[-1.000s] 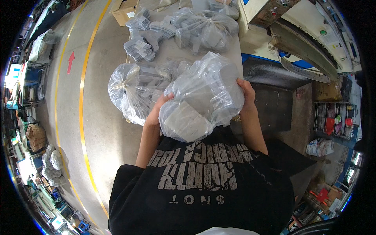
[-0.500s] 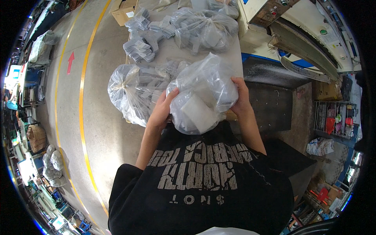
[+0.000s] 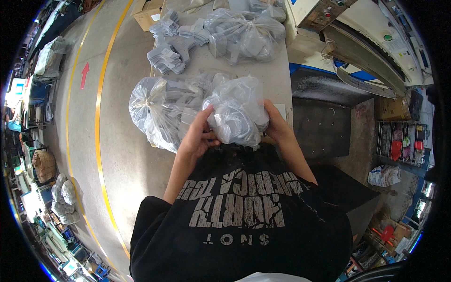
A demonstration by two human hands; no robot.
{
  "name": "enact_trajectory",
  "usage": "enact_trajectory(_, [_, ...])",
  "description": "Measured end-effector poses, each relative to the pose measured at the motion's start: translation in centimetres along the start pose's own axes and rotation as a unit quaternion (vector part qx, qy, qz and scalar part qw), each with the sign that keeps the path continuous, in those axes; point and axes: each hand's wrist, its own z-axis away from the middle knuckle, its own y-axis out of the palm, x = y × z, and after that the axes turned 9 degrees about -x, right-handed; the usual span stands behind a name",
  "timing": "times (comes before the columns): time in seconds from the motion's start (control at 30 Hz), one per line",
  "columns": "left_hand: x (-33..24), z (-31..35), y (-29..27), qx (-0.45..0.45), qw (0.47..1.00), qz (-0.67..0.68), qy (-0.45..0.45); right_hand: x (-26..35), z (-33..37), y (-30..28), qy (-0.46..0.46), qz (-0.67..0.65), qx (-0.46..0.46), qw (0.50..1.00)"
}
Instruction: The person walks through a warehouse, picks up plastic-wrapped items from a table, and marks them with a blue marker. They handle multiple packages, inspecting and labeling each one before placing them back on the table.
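Between my hands, close to my chest at the table's near edge, is a clear plastic bag (image 3: pixel 236 120) with pale grey contents, its film crumpled. My left hand (image 3: pixel 199 134) grips its left side, thumb on top and fingers curled at the lower edge. On the other side my right hand (image 3: pixel 276 121) holds the bag, its fingertips partly hidden behind the film. Just left of it lies a larger tied plastic bag (image 3: pixel 162 110) of grey pieces, touching or almost touching the held one.
Farther up the table (image 3: pixel 277 84) lie stacks of flat grey cut pieces (image 3: pixel 167 56) and another tied clear bag (image 3: pixel 244 35). A cardboard box (image 3: pixel 147 14) stands at the far left. To the right is a large machine (image 3: pixel 366 47); yellow floor lines (image 3: pixel 99 94) run at left.
The held bag has turned and now looks smaller and more bunched; its pale square patch is out of sight. My right hand has come inward, and my left fingers show below the bag.
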Motion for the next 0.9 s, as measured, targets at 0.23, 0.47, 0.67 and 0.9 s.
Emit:
enact_trajectory(0.23, [-0.7, 2.5, 1.0, 0.095, 0.992, -0.037, 0.069, -0.6, -0.8, 0.4, 0.020, -0.051, 0.005, 0.998])
enact_trajectory(0.47, [-1.2, 4.0, 2.7, 0.065, 0.987, -0.092, 0.118, -0.2, -0.7, 1.2, 0.047, -0.106, 0.060, 0.991])
enact_trajectory(0.67, [-0.9, 2.7, 1.2, 0.088, 0.987, -0.026, 0.133, 1.4, 1.3, 2.1, 0.020, -0.139, 0.066, 0.988])
enact_trajectory(0.9, [2.3, -2.6, -2.2, 0.159, 0.957, 0.217, 0.106, 2.2, 3.6, 2.9, 0.011, -0.126, 0.060, 0.990])
